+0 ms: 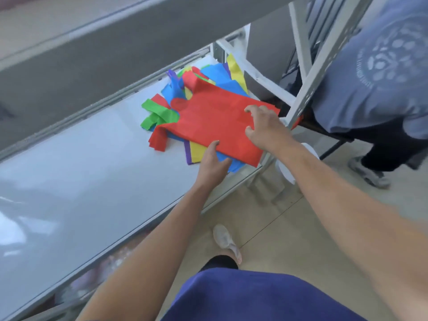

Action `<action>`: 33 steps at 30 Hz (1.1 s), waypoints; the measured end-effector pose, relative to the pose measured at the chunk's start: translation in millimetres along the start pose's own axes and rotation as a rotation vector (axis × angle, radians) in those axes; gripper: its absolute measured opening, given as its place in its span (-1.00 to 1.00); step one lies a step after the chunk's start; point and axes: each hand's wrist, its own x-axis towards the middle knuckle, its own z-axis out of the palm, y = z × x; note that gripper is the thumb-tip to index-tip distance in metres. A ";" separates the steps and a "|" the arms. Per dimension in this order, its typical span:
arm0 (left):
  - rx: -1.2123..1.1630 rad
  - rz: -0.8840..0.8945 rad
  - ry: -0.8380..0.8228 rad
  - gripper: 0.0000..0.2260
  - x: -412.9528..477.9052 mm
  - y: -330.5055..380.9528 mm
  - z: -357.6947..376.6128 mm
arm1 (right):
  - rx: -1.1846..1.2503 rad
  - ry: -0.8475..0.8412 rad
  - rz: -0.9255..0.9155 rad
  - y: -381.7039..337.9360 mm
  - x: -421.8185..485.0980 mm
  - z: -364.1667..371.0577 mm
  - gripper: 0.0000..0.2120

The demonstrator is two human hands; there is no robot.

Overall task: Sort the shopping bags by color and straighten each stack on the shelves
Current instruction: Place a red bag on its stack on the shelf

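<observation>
One red bag (220, 126) atop one pile (216, 74); left hand (212, 163), right hand (264, 128)

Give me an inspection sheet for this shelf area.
Surface: grey glossy shelf.
Job's things: red bag on top of an unsorted pile; blue bag, green bag and yellow bag beneath it.
Clutter: nothing seen.
Grippers: left hand has fingers on the red bag's near edge, grip unclear; right hand has arched fingertips on the red bag.
Cables: nothing seen.
Surroundings: perforated shelf upright, tiled floor, second person at right.
</observation>
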 end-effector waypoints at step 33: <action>-0.825 -0.455 0.724 -0.81 50.1 45.2 100.8 | -0.123 -0.159 -0.440 78.5 187.7 56.0 -0.50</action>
